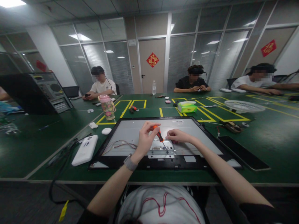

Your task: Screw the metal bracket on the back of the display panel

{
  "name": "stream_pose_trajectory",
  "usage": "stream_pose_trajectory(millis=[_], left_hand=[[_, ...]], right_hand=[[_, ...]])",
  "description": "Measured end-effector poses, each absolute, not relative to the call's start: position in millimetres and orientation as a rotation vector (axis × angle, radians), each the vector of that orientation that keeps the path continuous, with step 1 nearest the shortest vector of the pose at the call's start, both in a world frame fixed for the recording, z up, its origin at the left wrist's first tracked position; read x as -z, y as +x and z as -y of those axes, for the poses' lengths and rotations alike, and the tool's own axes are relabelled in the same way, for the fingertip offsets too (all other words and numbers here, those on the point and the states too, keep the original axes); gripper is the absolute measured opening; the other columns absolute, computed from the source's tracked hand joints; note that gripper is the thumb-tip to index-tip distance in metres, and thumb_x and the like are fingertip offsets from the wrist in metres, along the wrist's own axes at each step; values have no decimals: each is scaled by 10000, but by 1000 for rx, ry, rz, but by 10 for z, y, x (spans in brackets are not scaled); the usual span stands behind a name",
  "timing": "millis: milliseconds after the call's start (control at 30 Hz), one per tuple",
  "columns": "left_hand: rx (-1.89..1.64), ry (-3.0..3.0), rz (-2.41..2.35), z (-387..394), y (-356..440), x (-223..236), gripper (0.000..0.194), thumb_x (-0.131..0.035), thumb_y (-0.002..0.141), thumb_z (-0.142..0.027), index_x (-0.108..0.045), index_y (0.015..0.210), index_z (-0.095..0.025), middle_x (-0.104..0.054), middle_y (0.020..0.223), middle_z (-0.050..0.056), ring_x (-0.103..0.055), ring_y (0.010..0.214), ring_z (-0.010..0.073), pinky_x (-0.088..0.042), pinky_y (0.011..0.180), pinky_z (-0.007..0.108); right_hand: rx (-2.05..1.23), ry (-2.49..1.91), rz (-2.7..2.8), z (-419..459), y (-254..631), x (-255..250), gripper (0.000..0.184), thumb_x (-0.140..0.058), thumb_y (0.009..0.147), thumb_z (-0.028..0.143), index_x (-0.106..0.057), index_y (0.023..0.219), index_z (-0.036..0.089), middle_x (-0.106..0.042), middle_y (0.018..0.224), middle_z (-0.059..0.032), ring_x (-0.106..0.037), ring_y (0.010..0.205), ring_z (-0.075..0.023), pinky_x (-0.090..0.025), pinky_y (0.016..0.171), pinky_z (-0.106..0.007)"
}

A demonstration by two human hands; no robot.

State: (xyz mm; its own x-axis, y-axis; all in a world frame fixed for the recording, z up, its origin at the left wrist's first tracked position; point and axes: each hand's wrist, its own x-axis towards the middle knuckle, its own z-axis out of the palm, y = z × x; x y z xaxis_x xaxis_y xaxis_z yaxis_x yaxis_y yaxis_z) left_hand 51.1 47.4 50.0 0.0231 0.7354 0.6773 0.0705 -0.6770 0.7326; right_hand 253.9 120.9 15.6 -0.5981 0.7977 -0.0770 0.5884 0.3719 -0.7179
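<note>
Holds driver [159,135] in left hand [147,137], tilted down-right toward bracket [161,152]; has right hand [178,136] near, can't tell if gripping.

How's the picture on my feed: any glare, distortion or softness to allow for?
Head view: ceiling light blown out to white, with reflections in the glass partition; head view: wide-angle skew toward the edges, including around the computer case; head view: screwdriver readable, but its tip at the metal bracket too small and soft to judge.
</note>
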Motion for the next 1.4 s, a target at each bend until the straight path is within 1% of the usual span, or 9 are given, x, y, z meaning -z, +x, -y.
stream_pose_trajectory(millis=[100,300,467,667,767,933,1067,1167,1400], left_hand=[[-1706,1797,-827,-477,515,-500,154,-601,825,-285,-675,905,-176,-513,830,18,-545,750,107,-450,701,220],[-1613,1748,-716,-471,515,-493,267,-475,896,-283,-618,1094,-175,-582,980,70,-583,922,159,-465,836,288],[-1694,1809,-783,-492,513,-462,205,-597,827,-301,-684,988,-207,-546,948,49,-560,860,140,-474,772,256],[-1697,1723,-842,-490,501,-479,278,-493,887,-260,-616,1127,-191,-590,967,56,-575,886,140,-464,809,268],[-1659,1703,-782,-491,502,-478,276,-447,909,-260,-628,1094,-167,-617,931,62,-591,890,147,-460,834,285],[-1692,1775,-816,-485,514,-472,211,-569,847,-297,-682,991,-191,-545,900,39,-572,789,115,-469,716,226],[-1685,1704,-782,-484,509,-479,268,-509,881,-267,-610,1119,-194,-589,920,43,-591,830,126,-474,773,246],[-1650,1666,-731,-489,501,-483,257,-448,908,-250,-614,1087,-167,-632,909,55,-611,874,147,-472,816,274],[-1644,1853,-806,-478,512,-480,242,-551,863,-288,-661,1066,-216,-529,941,42,-541,874,130,-456,797,242]], right_hand=[[-1049,-1201,2361,-1213,2541,-154,393,-539,790,535,-546,742,145,-489,503,36,-445,440,-77,-343,410,-182],[-1048,-1231,2353,-1223,2550,-133,412,-537,781,562,-538,744,152,-490,511,32,-465,458,-91,-352,396,-185],[-1053,-1219,2358,-1227,2558,-128,420,-533,782,568,-555,763,150,-498,516,28,-476,459,-94,-356,399,-187],[-1068,-1211,2341,-1222,2553,-131,435,-547,766,582,-549,754,148,-496,512,32,-468,455,-88,-351,406,-186],[-1065,-1213,2342,-1219,2553,-137,441,-542,765,589,-550,753,148,-501,518,30,-471,458,-91,-348,405,-189],[-1058,-1215,2356,-1217,2550,-146,423,-538,774,571,-540,746,150,-505,522,27,-478,462,-93,-361,420,-195],[-1075,-1224,2349,-1221,2550,-141,420,-536,777,569,-541,763,149,-507,534,24,-479,463,-93,-352,412,-189],[-1058,-1220,2361,-1225,2548,-138,426,-533,775,575,-542,753,150,-502,523,28,-464,455,-88,-335,408,-187],[-1063,-1225,2360,-1207,2544,-153,413,-527,783,558,-544,753,147,-497,517,29,-451,450,-86,-324,414,-191]])
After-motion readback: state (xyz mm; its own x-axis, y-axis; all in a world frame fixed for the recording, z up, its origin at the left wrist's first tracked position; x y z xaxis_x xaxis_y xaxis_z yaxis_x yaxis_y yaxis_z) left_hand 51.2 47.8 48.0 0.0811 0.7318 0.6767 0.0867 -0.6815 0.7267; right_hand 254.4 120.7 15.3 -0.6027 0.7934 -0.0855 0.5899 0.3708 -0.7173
